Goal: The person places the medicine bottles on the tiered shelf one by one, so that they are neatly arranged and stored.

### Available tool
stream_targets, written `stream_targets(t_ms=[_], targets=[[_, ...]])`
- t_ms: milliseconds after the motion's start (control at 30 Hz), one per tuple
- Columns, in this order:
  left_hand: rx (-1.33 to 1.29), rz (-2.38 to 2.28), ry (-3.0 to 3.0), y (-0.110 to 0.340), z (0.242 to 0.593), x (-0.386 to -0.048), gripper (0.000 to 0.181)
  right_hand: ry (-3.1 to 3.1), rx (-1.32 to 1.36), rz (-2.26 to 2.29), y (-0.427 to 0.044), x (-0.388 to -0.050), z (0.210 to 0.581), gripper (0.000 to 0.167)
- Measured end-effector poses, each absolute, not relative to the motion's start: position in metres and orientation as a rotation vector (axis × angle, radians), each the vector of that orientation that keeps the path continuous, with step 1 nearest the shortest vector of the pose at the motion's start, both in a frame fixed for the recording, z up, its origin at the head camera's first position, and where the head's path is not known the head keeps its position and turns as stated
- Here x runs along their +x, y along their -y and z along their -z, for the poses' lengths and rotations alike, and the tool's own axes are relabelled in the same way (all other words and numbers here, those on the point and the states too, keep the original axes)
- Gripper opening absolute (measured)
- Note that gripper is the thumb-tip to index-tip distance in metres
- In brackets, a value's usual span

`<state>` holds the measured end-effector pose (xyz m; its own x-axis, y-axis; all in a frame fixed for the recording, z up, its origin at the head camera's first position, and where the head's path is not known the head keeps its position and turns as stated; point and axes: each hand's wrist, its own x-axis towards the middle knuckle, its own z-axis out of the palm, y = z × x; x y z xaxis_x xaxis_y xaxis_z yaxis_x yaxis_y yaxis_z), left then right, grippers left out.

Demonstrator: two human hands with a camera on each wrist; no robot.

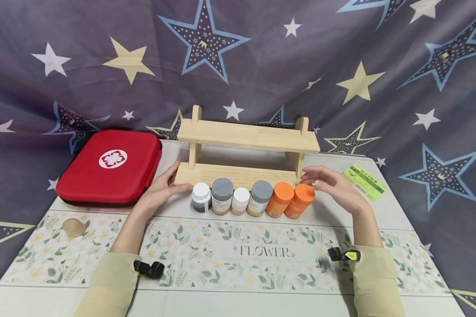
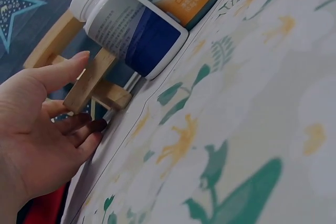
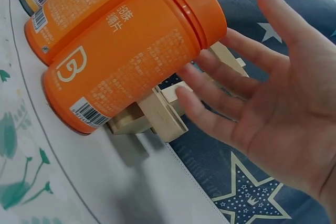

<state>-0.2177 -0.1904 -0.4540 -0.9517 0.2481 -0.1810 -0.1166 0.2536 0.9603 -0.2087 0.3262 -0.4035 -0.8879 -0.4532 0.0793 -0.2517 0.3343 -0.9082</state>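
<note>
On the white, flower-banded table (image 1: pixel 238 304), the pale two-tier wooden shelf (image 1: pixel 247 134) stood near the middle of the back edge, the red rounded case (image 1: pixel 111 172) at the back left corner. Your left hand (image 1: pixel 161 189) bracketed the shelf's left end between thumb and fingers, though I cannot tell whether it gripped. Your right hand (image 1: pixel 335 186), fingers loose and holding nothing, hung by the right end, beside the rightmost orange cylindrical bottle (image 1: pixel 299 203), last of six lined along the shelf's front edge.
</note>
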Motion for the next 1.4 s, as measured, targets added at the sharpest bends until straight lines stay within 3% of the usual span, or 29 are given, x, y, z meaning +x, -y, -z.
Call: stream_targets(t_ms=[533, 1400], targets=[[0.186, -1.869, -2.124, 0.197, 0.466, -0.223, 0.1, -2.314, -0.742, 1.374, -0.333, -0.205, 0.408, 0.059], [0.156, -1.873, -2.124, 0.195, 0.466, -0.222, 0.1, -2.362, -0.798, 1.375, -0.33, -0.204, 0.406, 0.052]])
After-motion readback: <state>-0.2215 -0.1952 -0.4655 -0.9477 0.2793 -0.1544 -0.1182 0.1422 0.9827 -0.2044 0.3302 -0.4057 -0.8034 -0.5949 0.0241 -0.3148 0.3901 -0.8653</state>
